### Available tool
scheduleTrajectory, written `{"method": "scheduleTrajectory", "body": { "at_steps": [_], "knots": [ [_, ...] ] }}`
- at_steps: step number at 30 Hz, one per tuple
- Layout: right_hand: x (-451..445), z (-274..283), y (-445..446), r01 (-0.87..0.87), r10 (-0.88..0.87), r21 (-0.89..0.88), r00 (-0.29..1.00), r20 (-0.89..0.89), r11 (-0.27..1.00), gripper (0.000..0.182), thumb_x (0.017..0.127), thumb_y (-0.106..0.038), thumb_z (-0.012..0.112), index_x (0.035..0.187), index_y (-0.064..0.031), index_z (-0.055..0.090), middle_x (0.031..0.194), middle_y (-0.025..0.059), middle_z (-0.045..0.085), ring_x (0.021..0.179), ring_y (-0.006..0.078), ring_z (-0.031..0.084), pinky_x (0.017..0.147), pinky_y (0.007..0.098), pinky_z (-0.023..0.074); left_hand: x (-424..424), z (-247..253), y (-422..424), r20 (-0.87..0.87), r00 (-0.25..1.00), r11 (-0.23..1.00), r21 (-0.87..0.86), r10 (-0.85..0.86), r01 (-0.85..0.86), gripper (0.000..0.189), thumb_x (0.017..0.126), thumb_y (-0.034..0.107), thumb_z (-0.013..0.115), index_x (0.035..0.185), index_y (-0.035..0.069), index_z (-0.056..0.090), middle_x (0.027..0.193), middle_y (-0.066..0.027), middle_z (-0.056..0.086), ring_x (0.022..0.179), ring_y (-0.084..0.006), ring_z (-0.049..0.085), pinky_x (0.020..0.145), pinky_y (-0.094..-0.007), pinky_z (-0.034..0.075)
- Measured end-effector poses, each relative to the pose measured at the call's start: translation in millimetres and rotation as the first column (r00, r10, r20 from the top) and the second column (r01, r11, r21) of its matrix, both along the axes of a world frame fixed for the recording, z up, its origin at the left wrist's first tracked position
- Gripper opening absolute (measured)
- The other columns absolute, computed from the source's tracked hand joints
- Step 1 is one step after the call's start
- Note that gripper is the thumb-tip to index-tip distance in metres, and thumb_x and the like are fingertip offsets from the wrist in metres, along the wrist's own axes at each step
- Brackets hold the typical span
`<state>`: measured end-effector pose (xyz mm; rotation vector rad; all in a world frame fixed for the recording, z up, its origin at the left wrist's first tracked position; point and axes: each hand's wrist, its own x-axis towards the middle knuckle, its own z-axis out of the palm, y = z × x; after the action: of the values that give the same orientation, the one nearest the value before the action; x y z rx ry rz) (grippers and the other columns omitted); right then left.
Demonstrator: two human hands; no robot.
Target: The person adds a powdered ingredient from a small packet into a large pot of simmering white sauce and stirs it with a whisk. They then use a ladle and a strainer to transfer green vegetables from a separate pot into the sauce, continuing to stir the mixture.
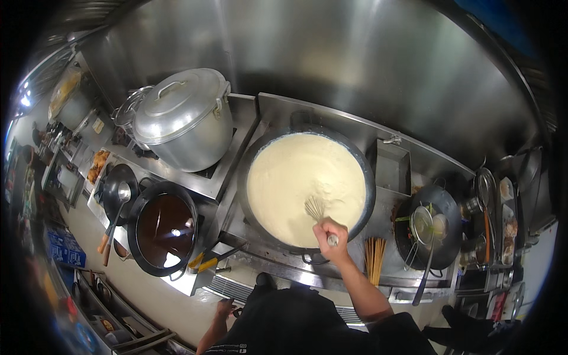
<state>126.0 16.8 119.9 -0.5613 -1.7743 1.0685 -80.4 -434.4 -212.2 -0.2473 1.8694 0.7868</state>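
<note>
My right hand (330, 237) grips the handle of a balloon whisk (315, 208), whose wires dip into a thick cream-coloured liquid (284, 177). Around the wires the surface is rippled and lumpy. This liquid fills most of a large dark wok (370, 177) with loop handles, set on a steel range in front of me. My left hand (224, 307) hangs low beside my dark clothing, away from the wok. Something small and dark shows at its fingers, but whether the hand holds it is unclear.
Left stand a lidded aluminium stockpot (199, 142), a pan of brown liquid (162, 230) and a black wok (116, 177) with a ladle (124, 193). Rightward are wooden sticks (375, 259), a rectangular metal container (392, 166) below a tap (392, 140), and another wok (448, 208) holding a strainer (421, 224).
</note>
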Motion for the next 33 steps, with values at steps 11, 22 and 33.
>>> {"method": "scheduleTrajectory", "body": {
  "at_steps": [11, 22, 33],
  "knots": [
    [-22, -23, 14, -0.009, 0.005, -0.073, 0.999, -0.051, 0.997, 0.030, 0.084, 0.006, 0.067, 0.062, -0.0017, 0.047, 0.065, 0.0081, 0.054, 0.058, 0.0171, 0.051, 0.053, 0.0302, 0.0382, 7, 11, -9, -0.109, 0.960, 0.957, 0.100, -0.260, 0.271, 0.044, 0.095, 0.030, 0.062, 0.116, -0.008, 0.058, 0.086, -0.0209, 0.069, 0.060, -0.0259, 0.065, 0.049, -0.0379, 0.053],
    [-36, -30, 20, 0.003, -0.009, -0.055, 0.993, -0.116, 0.998, 0.032, 0.083, 0.008, 0.066, 0.062, -0.0008, 0.044, 0.063, 0.0075, 0.049, 0.058, 0.0181, 0.048, 0.053, 0.0305, 0.0367, 14, 12, -15, -0.290, 0.835, 0.863, 0.050, -0.469, 0.502, 0.037, 0.099, 0.026, 0.056, 0.109, -0.010, 0.062, 0.072, -0.0179, 0.068, 0.054, -0.0236, 0.062, 0.049, -0.0365, 0.049],
    [-40, -39, 20, 0.021, -0.029, -0.099, 0.996, -0.082, 0.995, 0.032, 0.082, 0.005, 0.069, 0.061, -0.0019, 0.046, 0.062, 0.0081, 0.050, 0.056, 0.0197, 0.047, 0.053, 0.0320, 0.0367, 14, 7, -31, -0.425, 0.781, 0.806, 0.172, -0.457, 0.566, 0.040, 0.095, 0.032, 0.061, 0.107, -0.007, 0.060, 0.077, -0.0150, 0.067, 0.057, -0.0220, 0.062, 0.048, -0.0350, 0.053]
  ]
}}
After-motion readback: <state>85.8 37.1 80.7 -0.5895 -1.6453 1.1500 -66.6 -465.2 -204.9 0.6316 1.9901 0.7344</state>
